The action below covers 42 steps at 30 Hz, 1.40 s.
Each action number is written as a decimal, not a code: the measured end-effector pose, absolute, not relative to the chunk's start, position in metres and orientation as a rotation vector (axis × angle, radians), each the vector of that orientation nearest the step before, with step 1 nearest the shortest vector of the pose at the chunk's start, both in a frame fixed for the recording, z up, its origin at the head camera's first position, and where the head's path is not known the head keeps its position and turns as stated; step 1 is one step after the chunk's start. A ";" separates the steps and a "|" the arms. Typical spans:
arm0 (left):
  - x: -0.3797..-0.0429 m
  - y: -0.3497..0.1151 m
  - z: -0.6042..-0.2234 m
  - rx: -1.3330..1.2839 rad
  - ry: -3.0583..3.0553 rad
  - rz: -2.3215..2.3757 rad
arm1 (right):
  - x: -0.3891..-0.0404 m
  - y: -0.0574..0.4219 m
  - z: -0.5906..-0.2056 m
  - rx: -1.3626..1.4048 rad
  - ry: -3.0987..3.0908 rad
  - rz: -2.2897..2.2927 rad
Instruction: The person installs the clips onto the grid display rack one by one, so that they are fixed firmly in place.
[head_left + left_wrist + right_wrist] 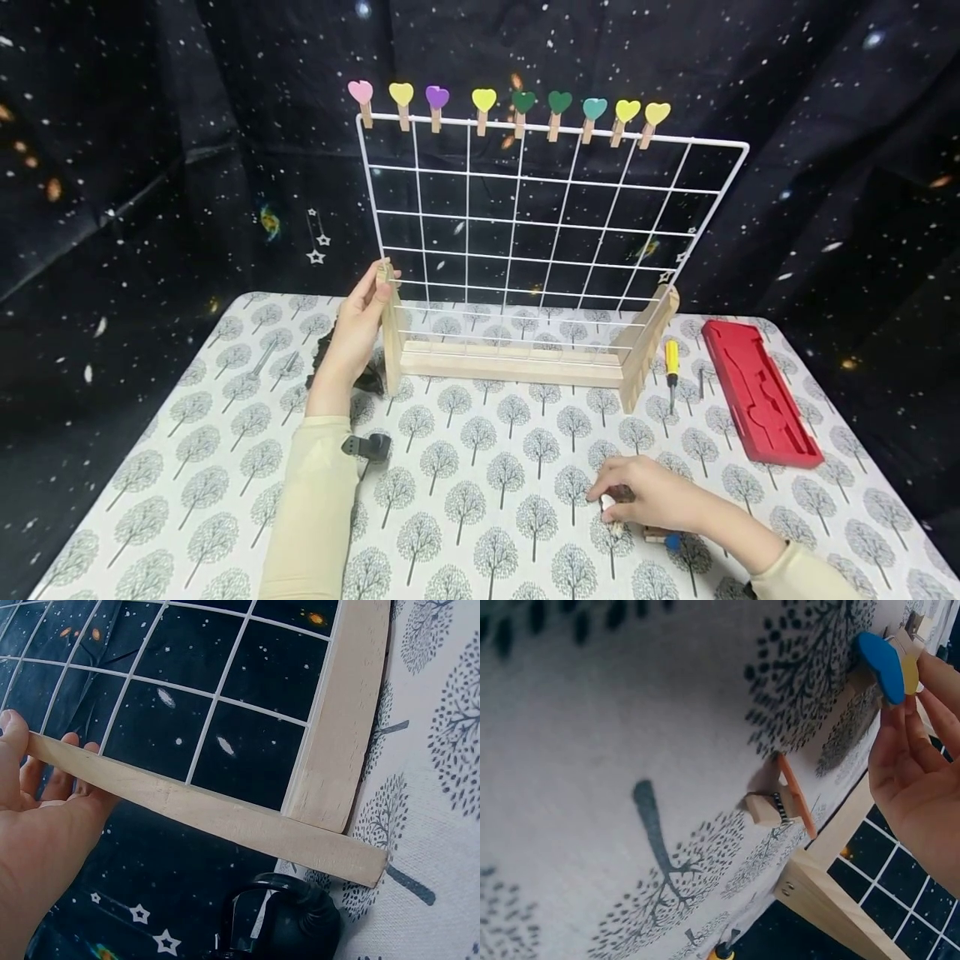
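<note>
My left hand (358, 321) grips the left wooden upright (392, 350) of a stand holding a white wire grid (517, 221). In the left wrist view, the thumb lies on one side of that wood and the fingers on the other. My right hand (648, 496), low over the table at the front right, pinches a small clothespin with a white top (607, 502). Close by its fingertips in the right wrist view are a blue heart (882, 667) and a yellow heart (910, 673). An orange-topped clothespin (795, 799) lies on the cloth.
Several heart-topped clothespins, among them a pink one (361, 93), line the grid's top wire. Right of the stand lie a yellow screwdriver (672, 358) and a red tray (765, 396). A dark object (367, 379) sits behind the left forearm. Small metal tools (266, 354) lie at left.
</note>
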<state>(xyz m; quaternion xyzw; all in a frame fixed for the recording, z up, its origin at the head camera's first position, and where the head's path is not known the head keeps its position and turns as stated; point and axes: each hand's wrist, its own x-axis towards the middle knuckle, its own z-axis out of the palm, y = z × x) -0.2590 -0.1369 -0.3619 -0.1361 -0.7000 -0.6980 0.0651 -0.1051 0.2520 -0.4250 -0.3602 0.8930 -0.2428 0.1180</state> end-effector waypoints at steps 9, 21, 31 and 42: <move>-0.259 -0.138 -0.361 -0.409 -2.102 -2.108 | -0.109 0.255 -0.426 -1.026 2.599 -0.753; -0.258 -0.140 -0.359 -0.382 -2.113 -2.107 | -0.129 0.261 -0.410 -0.853 2.782 -0.834; -0.267 -0.141 -0.371 -0.380 -2.104 -2.115 | -0.170 0.263 -0.342 -0.476 2.845 -1.068; -0.270 -0.140 -0.373 -0.371 -2.092 -2.125 | -0.197 0.263 -0.221 -0.724 2.849 -1.815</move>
